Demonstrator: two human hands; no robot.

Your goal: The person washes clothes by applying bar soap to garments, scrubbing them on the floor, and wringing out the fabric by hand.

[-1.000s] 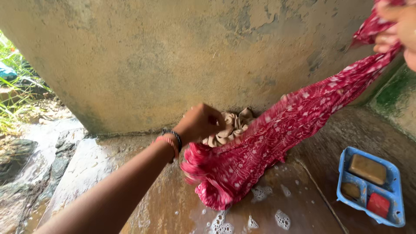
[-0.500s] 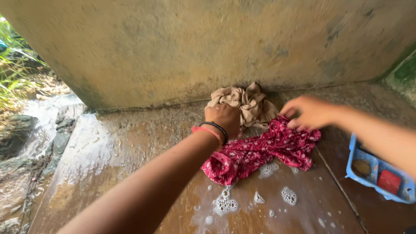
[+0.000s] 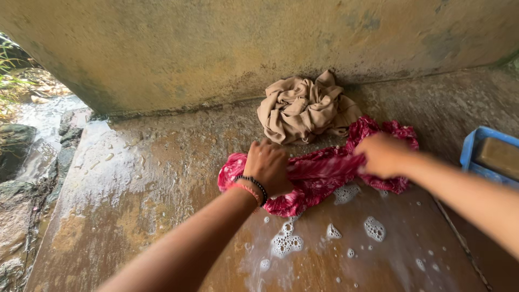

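Two hands are busy with one wet red cloth (image 3: 319, 173) that lies bunched on a wet stone slab (image 3: 135, 184). The left hand (image 3: 267, 167) is closed tight on the left end of the red cloth, pressing it down on the slab, likely so it does not slide on the slippery soap. The right hand (image 3: 384, 156) is closed on the right part of the same cloth, so the cloth is held stretched between the two hands in a long, crumpled roll. On the left wrist sit two bands (image 3: 251, 186), one dark and one pink. Just behind the red cloth, touching it and close to the big stone wall (image 3: 216, 48), lies one tan cloth (image 3: 303, 108), balled up and not held by anyone; it looks set aside there, out of the way of the hands. White soap foam (image 3: 286, 240) sits in several small blobs on the slab in front of the red cloth, near the arms. At the right edge is one blue tray (image 3: 467, 151), apart from the cloths, with one brown soap bar (image 3: 500, 157) in it; the tray keeps the bar off the wet slab. On the far left are rocks (image 3: 16, 146) and some green grass (image 3: 8, 70)
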